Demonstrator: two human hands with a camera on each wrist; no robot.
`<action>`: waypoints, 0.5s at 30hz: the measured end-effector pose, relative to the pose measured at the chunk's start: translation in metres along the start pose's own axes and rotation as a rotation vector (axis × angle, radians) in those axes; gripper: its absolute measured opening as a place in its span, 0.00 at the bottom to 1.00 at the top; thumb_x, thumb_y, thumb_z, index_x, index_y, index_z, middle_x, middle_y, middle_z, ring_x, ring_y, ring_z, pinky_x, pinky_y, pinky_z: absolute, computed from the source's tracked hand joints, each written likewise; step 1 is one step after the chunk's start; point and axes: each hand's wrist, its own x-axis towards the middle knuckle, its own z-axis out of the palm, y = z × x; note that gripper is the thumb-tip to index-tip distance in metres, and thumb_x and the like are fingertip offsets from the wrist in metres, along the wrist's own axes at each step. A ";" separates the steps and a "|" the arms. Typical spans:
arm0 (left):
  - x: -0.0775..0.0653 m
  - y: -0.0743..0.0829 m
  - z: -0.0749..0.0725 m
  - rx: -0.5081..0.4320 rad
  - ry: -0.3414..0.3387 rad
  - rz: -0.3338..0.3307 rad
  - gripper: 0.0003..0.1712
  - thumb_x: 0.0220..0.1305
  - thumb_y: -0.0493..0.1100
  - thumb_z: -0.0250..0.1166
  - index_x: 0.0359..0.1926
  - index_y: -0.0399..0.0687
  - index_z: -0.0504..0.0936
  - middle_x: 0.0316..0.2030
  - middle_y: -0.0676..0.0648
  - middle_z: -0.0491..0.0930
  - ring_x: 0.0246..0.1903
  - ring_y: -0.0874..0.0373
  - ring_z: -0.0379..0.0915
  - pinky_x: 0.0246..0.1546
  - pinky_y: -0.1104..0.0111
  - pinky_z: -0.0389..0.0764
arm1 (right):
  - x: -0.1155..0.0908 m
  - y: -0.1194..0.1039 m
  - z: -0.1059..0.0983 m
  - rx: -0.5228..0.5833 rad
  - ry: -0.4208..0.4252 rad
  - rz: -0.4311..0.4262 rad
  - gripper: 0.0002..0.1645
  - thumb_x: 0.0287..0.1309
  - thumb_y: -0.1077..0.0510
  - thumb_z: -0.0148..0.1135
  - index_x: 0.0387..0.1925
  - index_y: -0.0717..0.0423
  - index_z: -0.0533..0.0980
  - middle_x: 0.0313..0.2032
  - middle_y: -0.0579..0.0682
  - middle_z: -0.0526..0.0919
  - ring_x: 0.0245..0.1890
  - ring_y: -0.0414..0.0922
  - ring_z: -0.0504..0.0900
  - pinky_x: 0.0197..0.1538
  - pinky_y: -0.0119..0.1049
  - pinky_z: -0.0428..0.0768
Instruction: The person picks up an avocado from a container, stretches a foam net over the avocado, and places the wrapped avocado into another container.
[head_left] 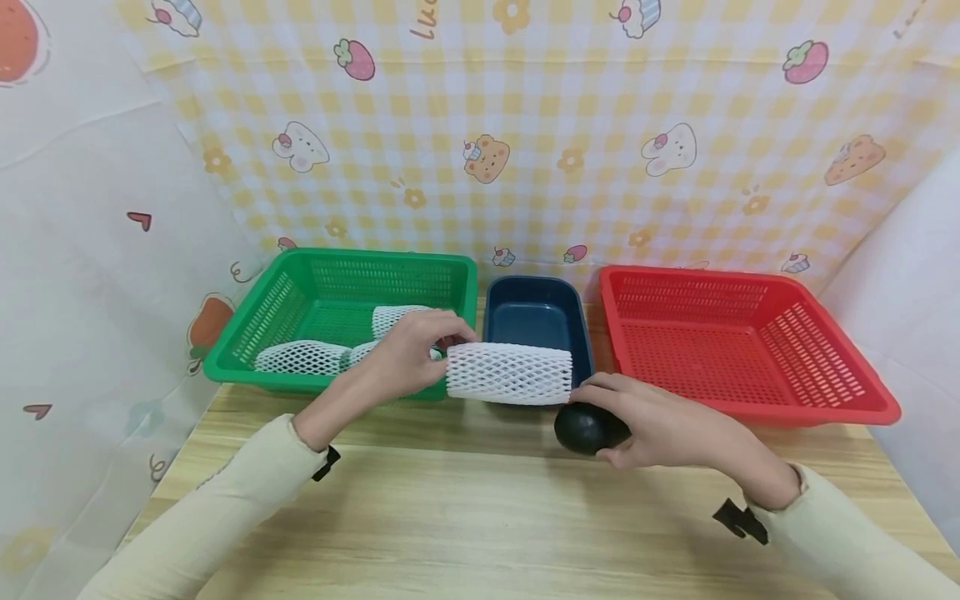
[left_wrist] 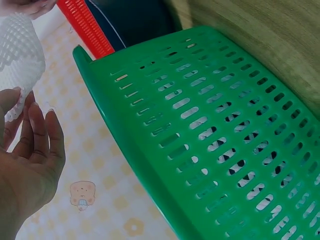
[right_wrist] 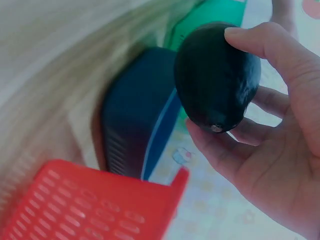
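Observation:
My left hand (head_left: 405, 354) pinches one end of a white foam net sleeve (head_left: 510, 373), which stretches out sideways over the front of the dark blue bin (head_left: 536, 287). In the left wrist view the thumb and fingers grip the sleeve (left_wrist: 20, 50) at its edge. A dark, smooth avocado (right_wrist: 215, 75) with a small stem scar is held in my right hand (head_left: 652, 421), thumb on one side and fingers on the other. It sits just below the sleeve's right end, in front of the bin.
At the left stands a green basket (head_left: 225, 354) holding several white net sleeves (head_left: 300, 358), partly behind my left hand. A red basket (head_left: 750, 412) stands at the right, the blue bin between them. All rest on a wooden table (head_left: 480, 517) before a patterned cloth (head_left: 420, 117).

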 end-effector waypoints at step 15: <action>-0.003 -0.001 0.000 -0.011 -0.006 -0.025 0.16 0.54 0.22 0.70 0.40 0.43 0.87 0.35 0.52 0.83 0.32 0.63 0.76 0.33 0.64 0.82 | -0.012 0.013 -0.021 0.093 0.108 -0.054 0.45 0.41 0.59 0.83 0.63 0.42 0.73 0.56 0.37 0.76 0.52 0.40 0.75 0.45 0.39 0.82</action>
